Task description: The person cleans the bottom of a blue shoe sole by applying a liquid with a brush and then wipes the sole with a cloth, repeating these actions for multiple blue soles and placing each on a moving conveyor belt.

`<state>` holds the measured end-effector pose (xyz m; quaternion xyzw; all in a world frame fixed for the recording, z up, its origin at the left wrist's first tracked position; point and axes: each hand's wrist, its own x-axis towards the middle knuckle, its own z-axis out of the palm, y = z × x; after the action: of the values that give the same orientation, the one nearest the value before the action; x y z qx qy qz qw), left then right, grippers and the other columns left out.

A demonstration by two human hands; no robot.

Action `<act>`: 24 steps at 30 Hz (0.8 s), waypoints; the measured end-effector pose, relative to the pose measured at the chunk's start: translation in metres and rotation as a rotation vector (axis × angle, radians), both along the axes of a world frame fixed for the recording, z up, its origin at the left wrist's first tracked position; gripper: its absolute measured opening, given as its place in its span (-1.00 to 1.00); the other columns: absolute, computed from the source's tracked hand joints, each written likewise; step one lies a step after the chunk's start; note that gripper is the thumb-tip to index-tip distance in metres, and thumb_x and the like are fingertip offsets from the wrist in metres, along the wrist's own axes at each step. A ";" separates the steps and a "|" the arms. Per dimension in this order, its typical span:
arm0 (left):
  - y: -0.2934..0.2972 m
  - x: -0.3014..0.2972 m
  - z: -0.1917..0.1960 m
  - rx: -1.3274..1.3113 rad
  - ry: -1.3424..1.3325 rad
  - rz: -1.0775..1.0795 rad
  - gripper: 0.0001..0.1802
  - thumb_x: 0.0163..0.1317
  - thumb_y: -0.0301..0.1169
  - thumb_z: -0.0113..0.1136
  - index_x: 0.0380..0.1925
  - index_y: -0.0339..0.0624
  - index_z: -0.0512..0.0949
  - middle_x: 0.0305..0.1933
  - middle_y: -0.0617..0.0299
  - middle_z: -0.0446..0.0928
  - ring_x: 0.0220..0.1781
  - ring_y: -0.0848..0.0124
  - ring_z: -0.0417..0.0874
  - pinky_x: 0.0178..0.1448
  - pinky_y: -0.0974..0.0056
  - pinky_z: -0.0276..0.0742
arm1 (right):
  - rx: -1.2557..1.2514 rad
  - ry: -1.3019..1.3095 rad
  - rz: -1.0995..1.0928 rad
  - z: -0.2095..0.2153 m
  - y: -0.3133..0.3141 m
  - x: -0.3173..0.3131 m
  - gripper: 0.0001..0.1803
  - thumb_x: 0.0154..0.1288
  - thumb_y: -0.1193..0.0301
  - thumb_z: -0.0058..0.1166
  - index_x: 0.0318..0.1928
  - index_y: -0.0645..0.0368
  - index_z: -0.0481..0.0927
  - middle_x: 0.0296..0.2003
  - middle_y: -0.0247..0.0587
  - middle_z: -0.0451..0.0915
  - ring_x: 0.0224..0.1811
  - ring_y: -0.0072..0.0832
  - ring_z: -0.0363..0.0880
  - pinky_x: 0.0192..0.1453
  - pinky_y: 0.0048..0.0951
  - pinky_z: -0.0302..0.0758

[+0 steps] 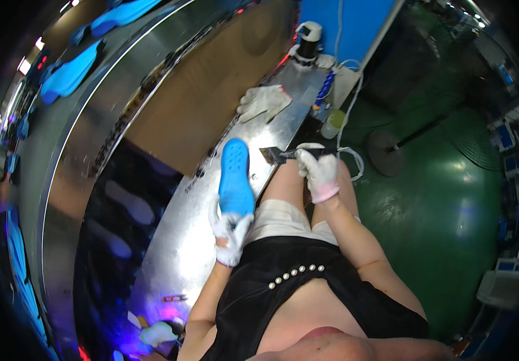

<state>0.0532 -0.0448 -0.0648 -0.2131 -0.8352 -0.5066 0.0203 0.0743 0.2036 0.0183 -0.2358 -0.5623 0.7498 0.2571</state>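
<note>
My left hand [229,239], in a white glove, grips the heel end of a blue shoe sole [236,174] over the metal bench. The sole lies lengthwise away from me, with small dimples showing on its upper part. In my right hand [319,174], also gloved in white with a pink cuff, is a black-handled brush [280,156]. Its brownish flat tip points left toward the sole and stays apart from it. The fingers of my right hand are closed around the handle.
A spare white glove [264,103] lies on the metal bench [181,253] beyond the sole. Brown cardboard [205,78] lines the far left side. Blue soles [70,73] sit on a conveyor [112,57] at the left. A yellowish cup [333,123] and white cord [356,162] are near my right hand.
</note>
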 end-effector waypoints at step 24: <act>0.086 -0.022 0.033 1.195 -0.943 -0.267 -0.21 0.33 0.27 -0.31 0.25 -0.16 0.29 0.15 0.02 0.43 0.11 0.19 0.50 0.22 0.09 0.44 | 1.314 0.247 0.352 0.038 -0.050 -0.021 -0.82 0.01 0.50 0.31 -0.32 0.18 0.64 -0.42 -0.14 0.64 -0.42 -0.24 0.64 -0.33 -0.40 0.55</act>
<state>0.0315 0.0415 -0.0320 -0.0266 -0.3072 -0.9068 -0.2874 0.0529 0.1534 0.0563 0.1508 -0.8965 0.3054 0.2834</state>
